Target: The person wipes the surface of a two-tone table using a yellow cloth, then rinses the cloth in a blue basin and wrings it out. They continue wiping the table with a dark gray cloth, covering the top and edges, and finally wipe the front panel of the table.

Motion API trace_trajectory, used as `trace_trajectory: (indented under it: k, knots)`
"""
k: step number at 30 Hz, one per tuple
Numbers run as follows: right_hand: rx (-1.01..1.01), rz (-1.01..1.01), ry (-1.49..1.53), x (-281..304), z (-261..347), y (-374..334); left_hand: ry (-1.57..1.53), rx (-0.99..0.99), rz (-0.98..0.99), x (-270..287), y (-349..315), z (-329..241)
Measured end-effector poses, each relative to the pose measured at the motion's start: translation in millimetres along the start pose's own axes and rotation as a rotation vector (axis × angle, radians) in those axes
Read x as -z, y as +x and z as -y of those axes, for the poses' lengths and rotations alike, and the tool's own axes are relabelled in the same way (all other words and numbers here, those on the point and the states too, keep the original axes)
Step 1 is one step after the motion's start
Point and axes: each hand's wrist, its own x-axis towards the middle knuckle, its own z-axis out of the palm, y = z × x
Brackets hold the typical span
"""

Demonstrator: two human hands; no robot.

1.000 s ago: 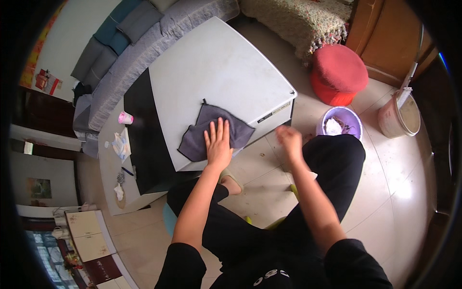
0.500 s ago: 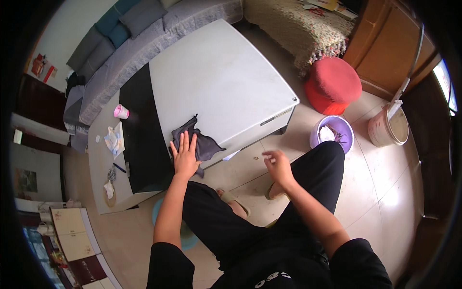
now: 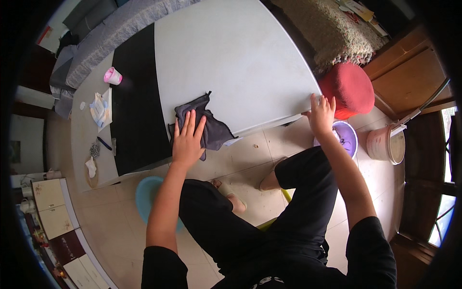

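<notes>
On table (image 3: pixel 231 58) | cloth (image 3: pixel 216 131): corner away, axis unclear | left hand (image 3: pixel 186 145) flat; right hand (image 3: pixel 322 117) unclear

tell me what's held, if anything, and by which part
The left hand lies spread on the left part of the grey cloth, no closed grip showing. The right hand is at the table corner; grip unclear.

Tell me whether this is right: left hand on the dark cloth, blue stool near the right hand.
Not quite: the head view shows that the stool near the right hand is red, not blue. The left hand is on the dark cloth, as you say.
</notes>
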Motion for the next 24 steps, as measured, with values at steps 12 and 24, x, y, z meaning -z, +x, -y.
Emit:
trace_trajectory:
  k: [12,24]
  knots:
    - [0.172,-0.101,-0.128,-7.0,-5.0,10.7,-0.011,-0.003,-0.080,-2.9,-2.8,5.1]
    - [0.219,-0.140,-0.108,-17.9,-13.5,12.1,0.040,-0.036,-0.164,-13.8,-4.8,7.3]
